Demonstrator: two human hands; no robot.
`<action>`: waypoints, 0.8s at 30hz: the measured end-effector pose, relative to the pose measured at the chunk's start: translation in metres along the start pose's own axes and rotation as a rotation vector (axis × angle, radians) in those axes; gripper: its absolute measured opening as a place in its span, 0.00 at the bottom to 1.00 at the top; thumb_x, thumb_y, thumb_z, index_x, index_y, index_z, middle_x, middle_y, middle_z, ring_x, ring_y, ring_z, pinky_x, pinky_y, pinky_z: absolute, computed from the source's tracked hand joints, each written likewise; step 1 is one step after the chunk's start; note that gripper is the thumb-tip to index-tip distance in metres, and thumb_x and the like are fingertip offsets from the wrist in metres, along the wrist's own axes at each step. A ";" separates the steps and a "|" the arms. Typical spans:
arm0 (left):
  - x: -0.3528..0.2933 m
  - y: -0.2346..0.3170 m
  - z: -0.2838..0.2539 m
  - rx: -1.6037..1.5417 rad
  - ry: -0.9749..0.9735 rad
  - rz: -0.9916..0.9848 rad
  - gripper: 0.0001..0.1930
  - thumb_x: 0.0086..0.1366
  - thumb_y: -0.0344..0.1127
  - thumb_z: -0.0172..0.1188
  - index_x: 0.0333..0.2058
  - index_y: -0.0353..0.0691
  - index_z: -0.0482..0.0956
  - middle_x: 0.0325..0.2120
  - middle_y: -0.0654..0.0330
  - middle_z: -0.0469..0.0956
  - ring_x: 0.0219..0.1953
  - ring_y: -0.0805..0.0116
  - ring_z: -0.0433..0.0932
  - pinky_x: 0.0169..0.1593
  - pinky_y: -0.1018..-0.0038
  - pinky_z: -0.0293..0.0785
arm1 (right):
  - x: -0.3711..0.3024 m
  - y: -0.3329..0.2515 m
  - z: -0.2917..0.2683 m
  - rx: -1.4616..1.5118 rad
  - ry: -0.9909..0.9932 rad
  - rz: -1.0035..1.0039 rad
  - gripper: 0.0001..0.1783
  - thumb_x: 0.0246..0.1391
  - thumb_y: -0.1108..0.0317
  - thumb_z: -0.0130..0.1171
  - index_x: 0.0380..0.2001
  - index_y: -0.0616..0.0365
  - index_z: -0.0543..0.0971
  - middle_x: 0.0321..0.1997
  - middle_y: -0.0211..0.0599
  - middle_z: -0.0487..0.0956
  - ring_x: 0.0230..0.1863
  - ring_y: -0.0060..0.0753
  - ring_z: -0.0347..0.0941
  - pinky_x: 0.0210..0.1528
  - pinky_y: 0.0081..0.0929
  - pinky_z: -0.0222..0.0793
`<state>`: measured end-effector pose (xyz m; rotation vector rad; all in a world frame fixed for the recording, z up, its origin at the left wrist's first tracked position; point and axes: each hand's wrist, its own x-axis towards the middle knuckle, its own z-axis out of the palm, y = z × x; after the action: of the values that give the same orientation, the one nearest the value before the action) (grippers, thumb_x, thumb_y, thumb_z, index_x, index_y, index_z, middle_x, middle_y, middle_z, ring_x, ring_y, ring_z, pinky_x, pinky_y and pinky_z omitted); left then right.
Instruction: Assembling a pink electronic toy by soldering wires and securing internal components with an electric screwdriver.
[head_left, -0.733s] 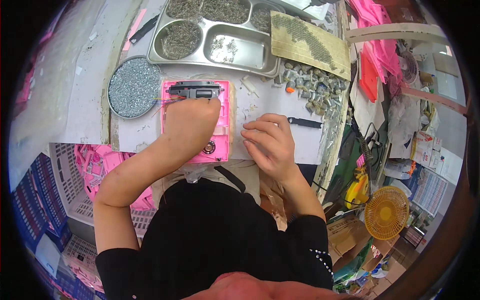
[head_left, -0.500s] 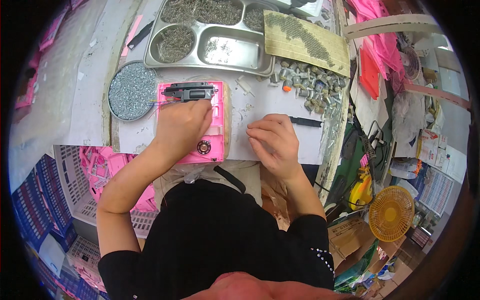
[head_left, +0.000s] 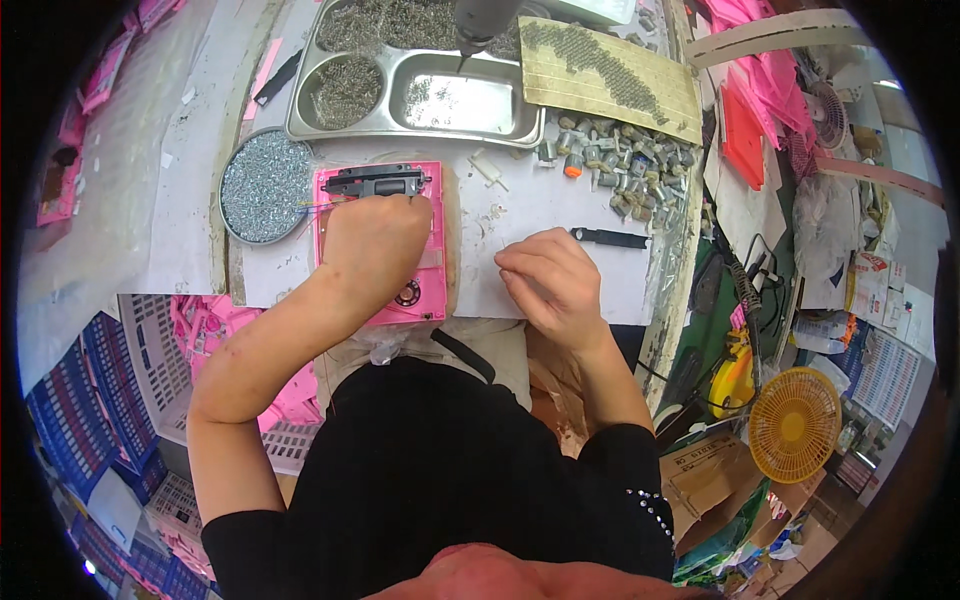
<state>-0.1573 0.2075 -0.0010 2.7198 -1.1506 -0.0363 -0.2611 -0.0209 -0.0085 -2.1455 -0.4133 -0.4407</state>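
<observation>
A pink plastic housing (head_left: 433,300) lies in front of me, with a black mechanism (head_left: 378,182) across its far end and a small round metal-centred part (head_left: 408,293) near its near end. Over the housing is my left hand (head_left: 378,240), closed, its knuckles just below the mechanism; whatever its fingers hold is hidden. Thin coloured wires (head_left: 325,206) run out to the left of that hand. To the right of the housing, my right hand (head_left: 556,282) hovers or rests over the white tabletop, fingertips pinched together; anything between them is too small to name.
A dark screwdriver tool (head_left: 482,25) hangs over the metal compartment tray (head_left: 415,128) of small springs and screws. A round dish (head_left: 265,185) of small metal pieces stands left. Small motors (head_left: 630,165), a card (head_left: 600,85) with tiny parts and a black strip (head_left: 610,238) lie right.
The dark screwdriver tool has come into view over the tray. My left hand has shifted slightly right, covering more of the housing. My right hand stays nearly in place.
</observation>
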 end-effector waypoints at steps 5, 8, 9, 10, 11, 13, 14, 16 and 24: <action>-0.010 -0.003 0.002 -0.298 0.151 -0.021 0.06 0.62 0.36 0.65 0.31 0.40 0.82 0.26 0.55 0.83 0.30 0.54 0.84 0.33 0.61 0.79 | -0.003 -0.001 -0.008 -0.033 0.027 0.009 0.12 0.45 0.81 0.70 0.35 0.61 0.85 0.35 0.37 0.85 0.36 0.40 0.78 0.39 0.33 0.74; -0.013 -0.008 0.002 -0.465 0.091 -0.006 0.07 0.63 0.37 0.66 0.35 0.40 0.84 0.28 0.54 0.84 0.32 0.52 0.84 0.35 0.58 0.78 | -0.002 0.003 -0.020 -0.104 0.036 0.014 0.11 0.45 0.80 0.70 0.35 0.60 0.84 0.34 0.37 0.84 0.35 0.41 0.78 0.38 0.34 0.74; -0.012 -0.008 0.000 -0.417 0.039 -0.017 0.07 0.63 0.36 0.66 0.35 0.40 0.83 0.28 0.54 0.84 0.32 0.51 0.84 0.36 0.57 0.79 | 0.000 0.007 -0.026 -0.144 0.030 0.024 0.11 0.46 0.79 0.69 0.35 0.59 0.84 0.35 0.37 0.84 0.36 0.42 0.78 0.38 0.34 0.74; -0.012 -0.008 -0.004 -0.367 -0.012 -0.029 0.06 0.63 0.36 0.66 0.35 0.40 0.83 0.28 0.54 0.84 0.32 0.51 0.84 0.36 0.57 0.79 | 0.003 0.011 -0.033 -0.183 0.024 0.034 0.10 0.47 0.79 0.69 0.36 0.59 0.85 0.35 0.37 0.85 0.37 0.42 0.78 0.39 0.35 0.75; -0.010 -0.008 -0.006 -0.318 -0.060 -0.043 0.06 0.63 0.36 0.66 0.34 0.40 0.83 0.28 0.53 0.84 0.33 0.51 0.84 0.37 0.56 0.79 | 0.008 0.019 -0.041 -0.274 0.016 0.059 0.11 0.47 0.79 0.68 0.37 0.58 0.85 0.36 0.37 0.85 0.38 0.43 0.78 0.41 0.35 0.74; -0.007 -0.006 -0.003 -0.320 -0.071 -0.031 0.07 0.62 0.36 0.67 0.34 0.40 0.83 0.28 0.53 0.84 0.33 0.51 0.84 0.37 0.57 0.79 | 0.016 0.036 -0.057 -0.463 0.012 0.120 0.12 0.48 0.79 0.66 0.38 0.57 0.86 0.37 0.37 0.85 0.40 0.43 0.78 0.44 0.34 0.74; -0.006 -0.005 -0.003 -0.294 -0.087 -0.029 0.07 0.62 0.36 0.67 0.34 0.40 0.83 0.28 0.53 0.84 0.32 0.51 0.84 0.37 0.57 0.79 | 0.021 0.047 -0.063 -0.526 -0.032 0.141 0.13 0.49 0.78 0.66 0.39 0.55 0.86 0.38 0.36 0.85 0.41 0.44 0.78 0.45 0.35 0.74; -0.007 -0.004 -0.002 -0.252 -0.027 0.025 0.06 0.62 0.35 0.67 0.34 0.40 0.82 0.26 0.54 0.83 0.30 0.53 0.84 0.35 0.59 0.79 | 0.033 0.067 -0.071 -0.645 -0.122 0.180 0.14 0.49 0.77 0.66 0.40 0.52 0.86 0.39 0.34 0.84 0.43 0.44 0.76 0.46 0.37 0.74; -0.061 -0.035 0.000 -0.421 0.317 0.185 0.09 0.57 0.28 0.70 0.37 0.41 0.81 0.24 0.59 0.81 0.25 0.57 0.81 0.28 0.63 0.75 | 0.061 0.097 -0.068 -0.722 -0.339 -0.061 0.12 0.46 0.70 0.69 0.37 0.51 0.84 0.36 0.33 0.78 0.44 0.44 0.73 0.43 0.40 0.73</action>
<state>-0.1745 0.2750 -0.0102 2.1536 -1.1415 0.1549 -0.1752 -0.1228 -0.0123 -2.9352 -0.5701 -0.2782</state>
